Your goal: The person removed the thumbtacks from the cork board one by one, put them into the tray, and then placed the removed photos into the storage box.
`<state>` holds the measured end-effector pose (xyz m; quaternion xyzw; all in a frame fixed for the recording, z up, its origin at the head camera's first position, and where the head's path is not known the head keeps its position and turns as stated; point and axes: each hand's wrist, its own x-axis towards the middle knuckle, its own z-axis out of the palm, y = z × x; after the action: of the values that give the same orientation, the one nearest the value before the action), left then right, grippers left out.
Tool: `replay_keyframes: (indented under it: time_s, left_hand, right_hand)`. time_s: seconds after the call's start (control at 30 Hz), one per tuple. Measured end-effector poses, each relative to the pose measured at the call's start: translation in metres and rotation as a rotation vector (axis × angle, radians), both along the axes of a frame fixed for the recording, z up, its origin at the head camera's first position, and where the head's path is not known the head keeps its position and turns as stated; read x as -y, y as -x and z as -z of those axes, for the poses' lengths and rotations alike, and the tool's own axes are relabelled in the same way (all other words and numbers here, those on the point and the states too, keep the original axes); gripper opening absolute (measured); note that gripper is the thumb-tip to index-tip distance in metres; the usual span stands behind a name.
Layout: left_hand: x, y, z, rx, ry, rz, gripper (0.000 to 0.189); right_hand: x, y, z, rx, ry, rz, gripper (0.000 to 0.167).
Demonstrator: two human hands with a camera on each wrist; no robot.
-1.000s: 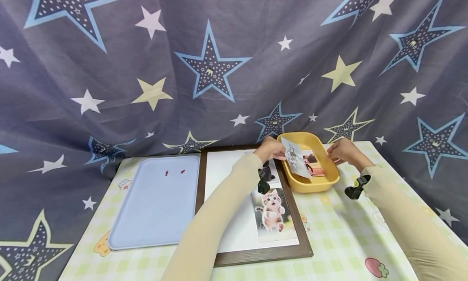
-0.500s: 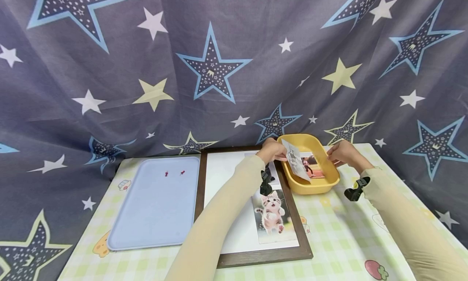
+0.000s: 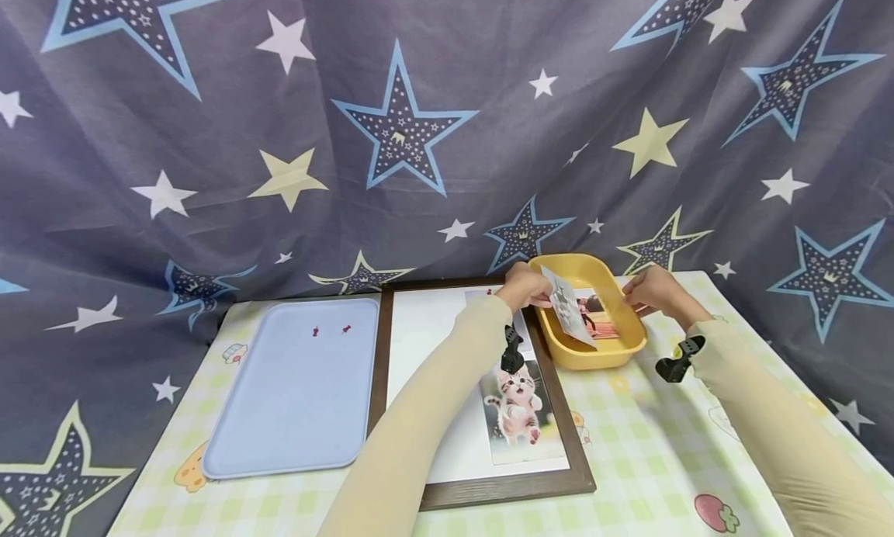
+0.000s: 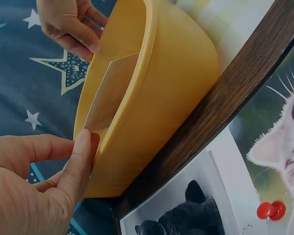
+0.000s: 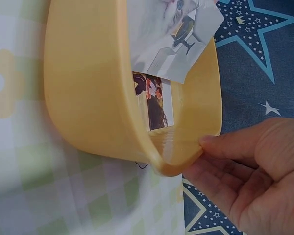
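Note:
My left hand [image 3: 525, 286] pinches the edge of a photo print [image 3: 571, 308] between thumb and fingers. The print stands tilted inside a yellow plastic basin [image 3: 594, 358]; in the right wrist view its pale picture side [image 5: 161, 36] shows. Below it, another photo [image 3: 595, 320] with reddish colours lies on the basin's bottom, partly covered. My right hand [image 3: 656, 290] holds the basin's rim on the right side, the thumb on the rim and fingers outside, as the right wrist view shows.
Left of the basin lies a brown-framed white board [image 3: 503, 490]. It bears a kitten photo [image 3: 518, 417] and a black cat photo [image 4: 186, 213], with a red pushpin [image 4: 271, 210]. Farther left, a pale blue tray [image 3: 293, 397] holds two red pushpins [image 3: 346, 329]. A star-patterned curtain [image 3: 419, 234] hangs behind.
My left hand has shifted very slightly to the right with the print. The right hand stays at the basin's rim, and the basin has hardly moved.

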<state>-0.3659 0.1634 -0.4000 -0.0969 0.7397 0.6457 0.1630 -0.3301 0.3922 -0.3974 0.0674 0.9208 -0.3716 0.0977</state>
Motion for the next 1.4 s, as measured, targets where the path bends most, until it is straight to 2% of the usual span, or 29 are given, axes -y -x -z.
replay_keyframes:
  time_s: [0.27,0.47,0.83,1.23,1.27,1.4]
  left_hand:
    - [-0.002,-0.002,0.000,-0.015,0.014,0.006,0.040]
    - [-0.004,-0.002,0.002,-0.022,0.010,0.009,0.033]
    - [-0.007,0.005,0.007,-0.004,0.046,0.007,0.031]
    - [-0.009,0.007,0.009,0.009,0.068,0.002,0.023]
    - [-0.012,0.014,0.015,0.010,0.079,0.001,0.022]
    - [-0.014,0.014,0.014,0.019,0.114,-0.006,0.026]
  right_hand:
    - [0.002,0.002,-0.001,-0.007,0.009,-0.008,0.027]
    - [0.001,0.001,-0.002,-0.013,0.026,-0.015,0.028]
    - [0.000,0.002,-0.001,-0.007,0.010,-0.021,0.027]
    - [-0.001,0.000,0.000,-0.007,0.014,-0.020,0.027]
    - [-0.001,0.000,0.000,-0.008,0.012,-0.020,0.028]
    - [-0.001,0.000,0.000,-0.011,0.012,-0.020,0.028]
